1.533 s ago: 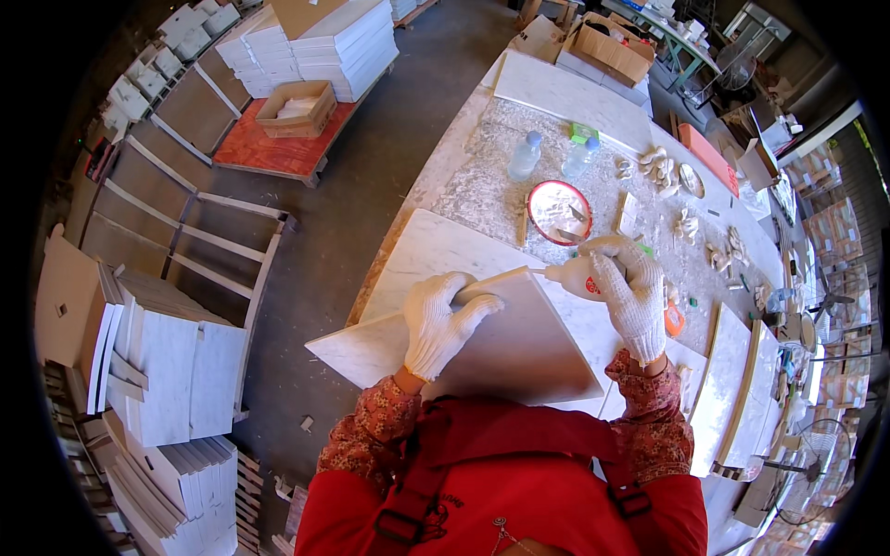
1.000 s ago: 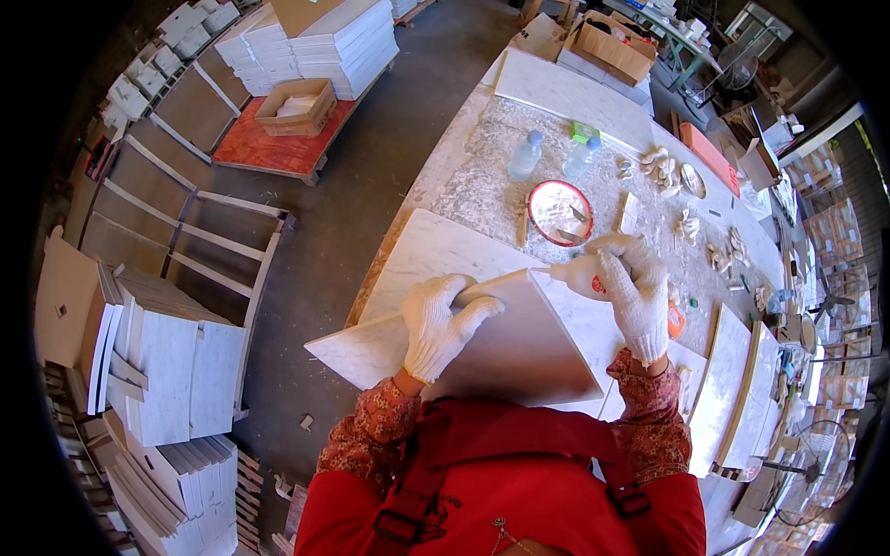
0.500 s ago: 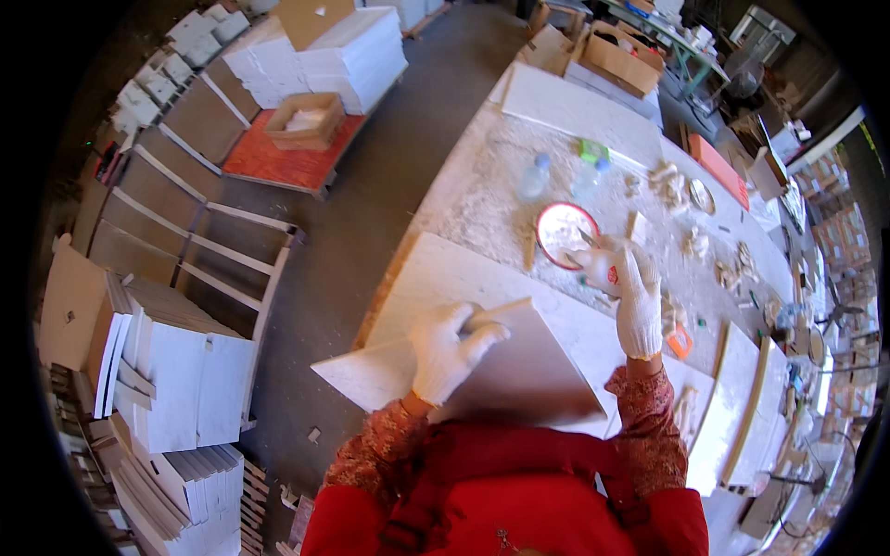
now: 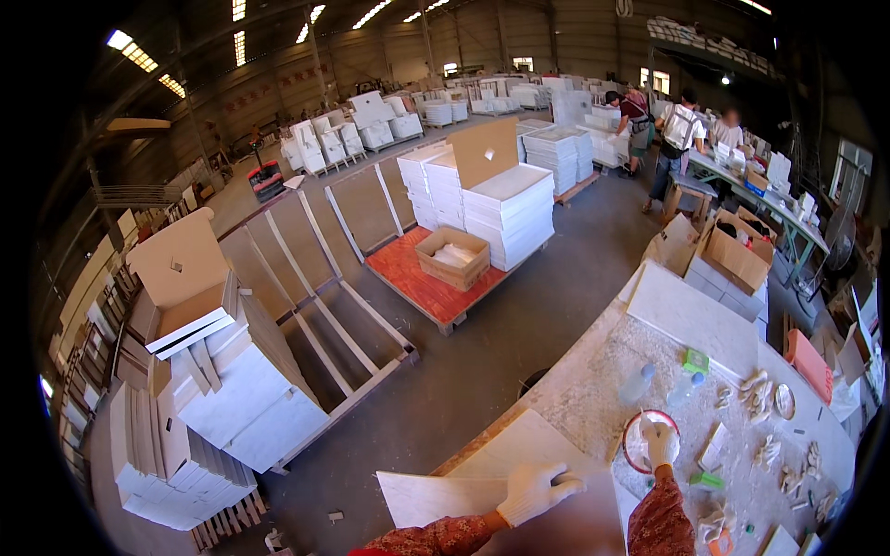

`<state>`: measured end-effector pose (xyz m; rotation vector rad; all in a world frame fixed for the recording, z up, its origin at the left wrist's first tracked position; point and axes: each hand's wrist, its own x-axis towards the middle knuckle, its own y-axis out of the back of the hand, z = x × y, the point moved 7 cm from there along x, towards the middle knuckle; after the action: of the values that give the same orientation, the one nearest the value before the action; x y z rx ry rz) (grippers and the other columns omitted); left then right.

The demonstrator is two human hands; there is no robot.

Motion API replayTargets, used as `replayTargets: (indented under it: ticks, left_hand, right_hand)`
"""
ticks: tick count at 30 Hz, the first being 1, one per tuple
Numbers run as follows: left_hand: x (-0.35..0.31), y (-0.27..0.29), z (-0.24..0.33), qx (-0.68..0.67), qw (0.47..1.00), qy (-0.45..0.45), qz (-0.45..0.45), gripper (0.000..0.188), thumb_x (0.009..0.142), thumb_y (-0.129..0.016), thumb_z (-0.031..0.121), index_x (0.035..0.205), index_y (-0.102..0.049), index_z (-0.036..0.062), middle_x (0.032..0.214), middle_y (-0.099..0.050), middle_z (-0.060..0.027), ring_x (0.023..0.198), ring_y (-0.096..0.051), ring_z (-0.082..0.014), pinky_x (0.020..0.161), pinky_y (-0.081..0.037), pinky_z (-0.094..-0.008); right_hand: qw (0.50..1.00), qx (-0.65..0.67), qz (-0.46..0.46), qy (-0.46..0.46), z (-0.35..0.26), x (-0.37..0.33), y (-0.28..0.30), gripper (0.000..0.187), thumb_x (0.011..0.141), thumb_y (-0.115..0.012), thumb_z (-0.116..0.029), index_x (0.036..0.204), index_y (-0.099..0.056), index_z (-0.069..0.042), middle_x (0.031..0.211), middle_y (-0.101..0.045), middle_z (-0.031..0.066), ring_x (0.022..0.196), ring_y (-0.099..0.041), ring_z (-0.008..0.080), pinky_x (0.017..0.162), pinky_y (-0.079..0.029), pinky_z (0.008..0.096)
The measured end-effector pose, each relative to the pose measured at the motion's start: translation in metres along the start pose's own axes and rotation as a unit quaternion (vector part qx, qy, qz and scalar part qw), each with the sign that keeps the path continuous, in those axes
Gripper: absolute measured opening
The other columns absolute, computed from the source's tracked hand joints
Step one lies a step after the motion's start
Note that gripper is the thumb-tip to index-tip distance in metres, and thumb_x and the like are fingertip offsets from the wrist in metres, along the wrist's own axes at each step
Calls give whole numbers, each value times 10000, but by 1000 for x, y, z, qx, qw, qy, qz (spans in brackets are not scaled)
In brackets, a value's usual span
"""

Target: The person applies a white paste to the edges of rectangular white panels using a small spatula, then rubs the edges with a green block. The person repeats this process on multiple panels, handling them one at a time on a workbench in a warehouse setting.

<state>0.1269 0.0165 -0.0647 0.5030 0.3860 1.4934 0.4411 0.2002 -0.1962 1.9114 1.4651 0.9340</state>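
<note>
My left hand (image 4: 536, 491), in a white knit glove, grips the upper edge of a tilted pale stone panel (image 4: 582, 521); its thumb and forefinger curve over the edge. Another part of a white slab (image 4: 428, 500) juts out left of that hand. My right hand (image 4: 659, 439), gloved too, reaches down into a round red-rimmed bowl (image 4: 633, 448) with white contents. Its fingers are bunched and point downward; what they hold is hidden. Under both hands lies a dusty worktable (image 4: 593, 371). Two clear bottles with blue caps, one of them this bottle (image 4: 638, 382), stand beyond the bowl.
A green box (image 4: 695, 360), crumpled gloves (image 4: 758, 394) and small scraps lie across the table. To the left stand stacked white panels (image 4: 246, 389), a metal rack (image 4: 348, 371) and a red pallet (image 4: 399, 269) bearing a carton. Several people (image 4: 681, 125) work at a far bench.
The view has swung up and left, bringing the hall into sight. My right hand, earlier beside the bowl with a white, red-marked thing, is now in it. My left hand stays on the panel.
</note>
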Motion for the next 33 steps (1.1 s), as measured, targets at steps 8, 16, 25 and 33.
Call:
replayTargets:
  ticks: [8, 16, 25, 33]
  left_hand:
    - [18, -18, -12, 48, 999, -1, -7, 360, 882, -742, 440, 867, -708, 82, 794, -700, -110, 721, -680, -260, 670, -507, -368]
    - [24, -28, -18, 1, 999, 53, -12, 383, 945, -658, 462, 1014, -742, 95, 910, -738, -125, 838, -711, -284, 739, -531, -373]
    - [12, -8, -31, -29, 997, -11, 72, 427, 944, -651, 479, 1067, -738, 80, 956, -747, -140, 886, -719, -286, 778, -547, -386]
    - [-57, 57, -173, 147, 975, 165, -6, 746, 848, -587, 754, 1040, -755, 53, 988, -752, -187, 918, -720, -346, 792, -541, -424]
  right_hand:
    - [976, -59, 180, 104, -8, -15, 5, 339, 886, -657, -331, 975, -753, -19, 914, -719, 219, 843, -672, 383, 772, -497, 502]
    - [955, 191, -221, -45, -92, -197, 71, 529, 1033, -536, -467, 1084, -662, 44, 920, -687, 141, 832, -632, 237, 748, -496, 350]
    - [996, 58, -72, 0, -103, -240, 109, 368, 1040, -561, -350, 1024, -706, -12, 820, -694, 250, 694, -659, 403, 668, -526, 469]
    - [994, 94, 29, 41, -77, -250, 88, 373, 1054, -546, -314, 1005, -705, 20, 821, -692, 252, 704, -667, 389, 654, -531, 451]
